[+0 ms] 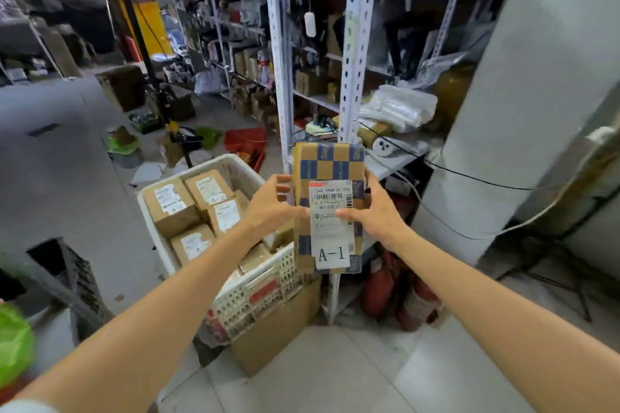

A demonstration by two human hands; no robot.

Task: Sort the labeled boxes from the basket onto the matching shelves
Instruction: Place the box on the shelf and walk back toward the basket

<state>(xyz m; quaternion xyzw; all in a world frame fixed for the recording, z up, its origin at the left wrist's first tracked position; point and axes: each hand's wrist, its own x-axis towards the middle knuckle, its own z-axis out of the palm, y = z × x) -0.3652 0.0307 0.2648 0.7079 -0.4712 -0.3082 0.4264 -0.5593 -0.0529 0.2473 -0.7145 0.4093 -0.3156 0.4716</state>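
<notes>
A flat brown box with a blue checker pattern (pixel 327 164) is held upright in front of me, its white label reading A-1. My left hand (pixel 268 203) grips its left edge and my right hand (pixel 375 211) grips its right edge, thumb on the label. Below left, a white plastic basket (pixel 255 295) holds several brown labeled boxes (pixel 174 204), one marked A-2. A white metal shelving unit (pixel 355 43) stands right behind the held box.
The basket rests on a cardboard carton (pixel 278 329). Red fire extinguishers (pixel 379 292) sit under the low shelf. A grey pillar (pixel 523 94) rises at right, with cables along it. A red crate (pixel 245 141) and scattered clutter lie on the floor beyond.
</notes>
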